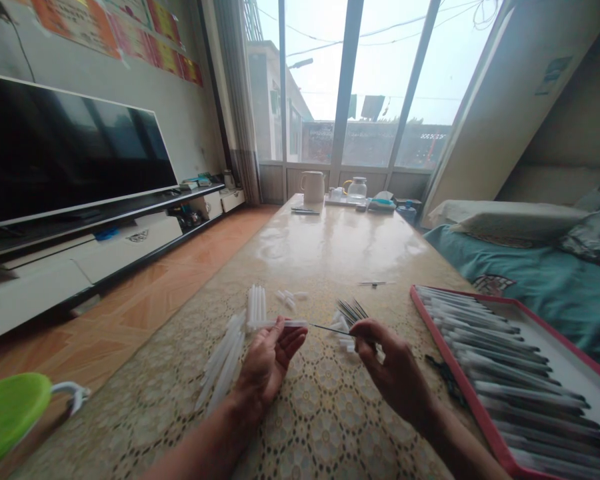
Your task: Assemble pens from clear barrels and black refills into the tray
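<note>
A translucent white pen barrel [294, 324] lies level in my left hand [270, 360], pinched between thumb and fingers. My right hand [393, 363] grips a thin dark pen refill [330, 329], its tip pointing at the barrel's right end. Whether the tip has entered the barrel, I cannot tell. Loose barrels [224, 360] lie left of my left hand, and several more stand in a row [257, 303] beyond it. Small white pieces [291, 297] sit behind the held barrel. Near my right fingers are a bunch of dark refills [353, 309] and more white pieces [349, 345].
A red-rimmed box [444, 347] full of pens [515, 373] stands at the right, with small black parts [444, 375] beside it. A thin pen-like piece [375, 284] lies farther up the table. A kettle [313, 187] and glass jug [357, 189] stand at the far end.
</note>
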The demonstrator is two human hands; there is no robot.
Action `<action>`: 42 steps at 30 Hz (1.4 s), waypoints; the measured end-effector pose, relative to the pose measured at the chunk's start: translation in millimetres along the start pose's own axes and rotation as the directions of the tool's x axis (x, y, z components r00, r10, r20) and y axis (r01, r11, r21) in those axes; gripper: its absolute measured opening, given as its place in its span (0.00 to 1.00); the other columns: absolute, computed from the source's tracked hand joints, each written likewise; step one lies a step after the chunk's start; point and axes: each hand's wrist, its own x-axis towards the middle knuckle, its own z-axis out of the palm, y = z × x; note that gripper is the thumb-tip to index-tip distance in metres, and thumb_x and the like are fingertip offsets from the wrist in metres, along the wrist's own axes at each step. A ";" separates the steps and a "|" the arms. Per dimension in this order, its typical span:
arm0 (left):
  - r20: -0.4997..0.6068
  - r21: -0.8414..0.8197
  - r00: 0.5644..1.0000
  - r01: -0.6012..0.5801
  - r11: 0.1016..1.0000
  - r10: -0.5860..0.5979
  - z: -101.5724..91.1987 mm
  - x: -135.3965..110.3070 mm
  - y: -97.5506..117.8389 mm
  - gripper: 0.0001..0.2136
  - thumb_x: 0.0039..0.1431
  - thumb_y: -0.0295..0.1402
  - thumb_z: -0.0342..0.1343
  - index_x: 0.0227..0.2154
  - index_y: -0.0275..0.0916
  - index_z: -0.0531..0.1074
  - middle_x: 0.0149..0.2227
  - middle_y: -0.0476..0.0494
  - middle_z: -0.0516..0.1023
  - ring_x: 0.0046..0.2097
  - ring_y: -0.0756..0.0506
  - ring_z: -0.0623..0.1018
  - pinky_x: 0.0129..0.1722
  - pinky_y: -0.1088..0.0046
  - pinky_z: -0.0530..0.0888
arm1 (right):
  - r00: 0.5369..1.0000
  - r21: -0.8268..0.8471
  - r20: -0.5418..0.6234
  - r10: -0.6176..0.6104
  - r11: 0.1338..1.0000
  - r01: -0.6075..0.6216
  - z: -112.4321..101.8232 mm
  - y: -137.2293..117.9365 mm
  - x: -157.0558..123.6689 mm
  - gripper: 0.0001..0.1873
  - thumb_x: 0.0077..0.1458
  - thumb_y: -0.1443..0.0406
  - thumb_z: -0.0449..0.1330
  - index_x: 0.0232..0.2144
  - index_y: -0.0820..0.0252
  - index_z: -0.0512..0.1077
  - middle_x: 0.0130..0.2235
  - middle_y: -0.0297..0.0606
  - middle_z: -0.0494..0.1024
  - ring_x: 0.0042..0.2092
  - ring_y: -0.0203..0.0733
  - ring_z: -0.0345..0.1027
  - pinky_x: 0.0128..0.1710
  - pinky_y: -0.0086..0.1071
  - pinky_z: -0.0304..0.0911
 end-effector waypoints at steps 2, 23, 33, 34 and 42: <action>0.010 0.012 1.000 0.006 1.000 -0.006 0.8 -0.9 -0.7 0.04 0.55 0.25 0.54 0.26 0.33 0.70 0.27 0.40 0.80 0.31 0.47 0.80 0.33 0.74 0.77 | 1.000 0.014 0.011 -0.007 1.000 0.007 0.7 -0.7 -1.1 0.07 0.55 0.67 0.49 0.34 0.57 0.67 0.30 0.34 0.73 0.32 0.37 0.68 0.32 0.28 0.61; 0.219 0.015 0.956 0.197 0.980 -0.196 6.6 -15.2 -8.9 0.03 0.53 0.23 0.56 0.30 0.30 0.74 0.28 0.39 0.80 0.30 0.48 0.80 0.31 0.78 0.76 | 0.984 0.243 0.134 0.118 0.959 -0.148 -9.7 -10.9 3.0 0.13 0.60 0.59 0.44 0.38 0.58 0.64 0.28 0.33 0.72 0.28 0.36 0.66 0.28 0.27 0.59; 0.031 -0.139 0.993 0.119 0.983 -0.116 4.0 -9.2 -2.4 0.06 0.56 0.20 0.50 0.30 0.32 0.71 0.29 0.38 0.80 0.30 0.47 0.80 0.31 0.75 0.78 | 0.973 -0.421 0.181 0.145 0.905 -0.057 -16.9 35.4 3.8 0.03 0.48 0.67 0.54 0.28 0.57 0.68 0.31 0.35 0.71 0.33 0.39 0.66 0.33 0.29 0.56; 0.037 -0.123 0.993 0.119 0.985 -0.115 3.3 -9.0 -3.3 0.06 0.56 0.20 0.51 0.30 0.32 0.71 0.29 0.38 0.80 0.30 0.46 0.80 0.31 0.75 0.78 | 0.972 -0.437 0.185 0.146 0.898 -0.051 -14.6 35.5 2.3 0.04 0.48 0.67 0.54 0.29 0.57 0.68 0.31 0.36 0.71 0.34 0.39 0.65 0.33 0.29 0.56; 0.089 0.045 0.991 0.092 0.995 -0.096 0.7 -7.2 -9.7 0.03 0.53 0.23 0.56 0.31 0.32 0.71 0.29 0.39 0.80 0.32 0.46 0.80 0.33 0.74 0.77 | 0.989 -0.324 0.125 0.076 0.946 -0.032 -9.9 29.7 3.7 0.04 0.49 0.69 0.53 0.28 0.58 0.67 0.30 0.36 0.71 0.33 0.39 0.65 0.33 0.29 0.56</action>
